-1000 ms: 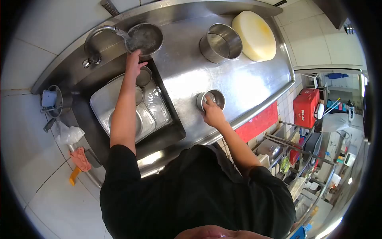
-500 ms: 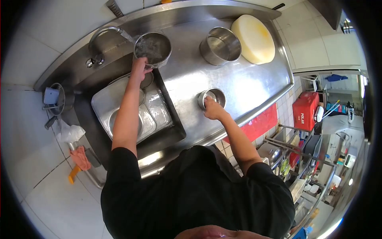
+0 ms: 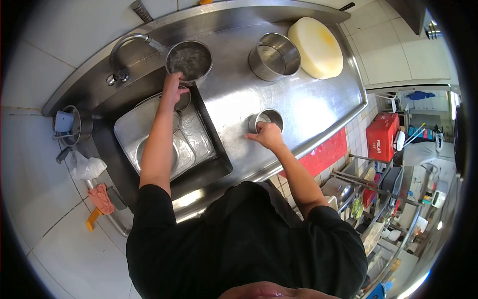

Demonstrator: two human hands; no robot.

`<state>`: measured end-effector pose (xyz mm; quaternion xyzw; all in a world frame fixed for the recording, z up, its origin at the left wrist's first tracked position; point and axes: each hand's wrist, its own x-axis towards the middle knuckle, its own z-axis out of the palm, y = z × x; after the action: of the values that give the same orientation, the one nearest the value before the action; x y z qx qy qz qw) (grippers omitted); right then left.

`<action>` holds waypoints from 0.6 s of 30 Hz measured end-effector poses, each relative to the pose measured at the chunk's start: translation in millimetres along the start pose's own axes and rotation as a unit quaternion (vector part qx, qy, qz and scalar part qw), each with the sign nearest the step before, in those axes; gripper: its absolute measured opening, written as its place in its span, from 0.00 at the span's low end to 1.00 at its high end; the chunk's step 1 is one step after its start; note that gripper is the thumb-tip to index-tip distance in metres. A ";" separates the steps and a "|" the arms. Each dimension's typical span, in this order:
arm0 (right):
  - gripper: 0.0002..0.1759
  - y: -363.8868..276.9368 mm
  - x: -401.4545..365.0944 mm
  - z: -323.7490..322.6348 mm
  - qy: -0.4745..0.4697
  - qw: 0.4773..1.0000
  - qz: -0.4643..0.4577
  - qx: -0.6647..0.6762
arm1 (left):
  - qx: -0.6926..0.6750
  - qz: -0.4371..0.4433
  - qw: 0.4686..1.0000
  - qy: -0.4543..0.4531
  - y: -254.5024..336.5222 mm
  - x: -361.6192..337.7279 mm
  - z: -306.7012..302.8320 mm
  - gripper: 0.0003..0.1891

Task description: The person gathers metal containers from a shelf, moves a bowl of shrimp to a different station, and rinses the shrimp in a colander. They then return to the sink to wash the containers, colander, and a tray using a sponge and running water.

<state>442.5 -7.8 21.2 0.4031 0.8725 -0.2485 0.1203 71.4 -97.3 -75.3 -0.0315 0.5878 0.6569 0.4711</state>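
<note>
A round metal pot (image 3: 205, 62) with water in it stands at the sink's back edge, under the stream from the faucet (image 3: 130, 38). My left hand (image 3: 175, 88) grips this pot at its near left rim. On the steel counter, a smaller metal pot (image 3: 277, 118) stands by my right hand (image 3: 269, 135). That hand lies over the small pot's near rim, its thumb stretched out to the left, away from the fingers. The fingertips are partly hidden, and I see nothing held in them. The sink below my left arm holds metal trays (image 3: 130, 130) and round vessels.
Further back on the counter are an upright metal pot (image 3: 269, 72) and a thick, pale yellow round block (image 3: 318, 50). Left of the sink sit a small pot (image 3: 84, 124), a plastic bag (image 3: 87, 165) and an orange cloth (image 3: 101, 199). A raised rim (image 3: 328, 133) borders the counter.
My right hand has drawn back slightly from inside the small pot, and its thumb now sticks out to the left. The water in the large pot looks higher. My left hand stays nearly still.
</note>
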 end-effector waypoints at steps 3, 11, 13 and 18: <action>0.33 21.2 7.3 -4.1 0.013 0.998 -0.037 0.048 | -0.021 -0.001 0.999 -0.024 -7.6 6.4 -7.4 0.13; 0.31 30.7 10.4 -34.9 0.038 0.987 -0.020 0.152 | 0.000 -0.003 1.000 -0.026 -10.3 16.8 -4.5 0.11; 0.27 36.0 18.6 -33.6 0.077 0.980 -0.003 0.183 | 0.014 0.005 1.000 -0.020 -14.4 26.8 -10.4 0.10; 0.21 -32.6 35.6 -65.1 0.169 0.949 -0.020 0.267 | 0.018 0.011 1.000 0.012 -15.9 0.6 12.4 0.07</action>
<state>394.1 31.7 72.7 0.4392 0.7897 -0.4027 -0.1460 87.8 -89.1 -83.6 -0.0242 0.6054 0.6508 0.4576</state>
